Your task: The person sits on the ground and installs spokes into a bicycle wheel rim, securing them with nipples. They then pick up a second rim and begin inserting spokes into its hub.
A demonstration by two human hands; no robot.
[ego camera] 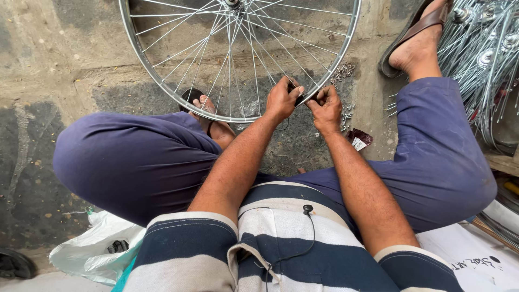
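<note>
On concrete floor [48, 81], centre far: wheel [238, 59], bare metal rim with thin spokes, no tyre, standing on edge between knees. Near arc of rim [216, 116] just over left foot in sandal [208, 116].

Handling, as judgement: probably light for its size. Rim stiff, smooth, maybe a bit slippery. Spokes thin, springy, bendable if leaned on, so not the place to grab. Best hold: rim edge, or pinch at 1 spoke end where it meets rim.

Left hand [281, 100]: closed narrow, fingers curled, thumb pressed down at rim's near-right arc. Seems to grip a small dark item [296, 93] against rim; kind too small to tell. Touching rim and spoke ends there.

Right hand [326, 108]: also closed narrow, fingertips pinched at same spot on rim, just beside left hand, nearly touching it. Whatever is pinched hidden by fingers; cannot tell.

Both forearms reaching from near to far over lap, striped shirt [281, 243] at near edge.

Around: scatter of small metal bits [343, 70] on floor just right of rim, more near right hand. Small dark red packet [358, 139] on floor near right wrist. Right foot in brown sandal [419, 38] far right. Bundle of loose spokes [481, 54] far right edge. White plastic bag [92, 254] near left.
</note>
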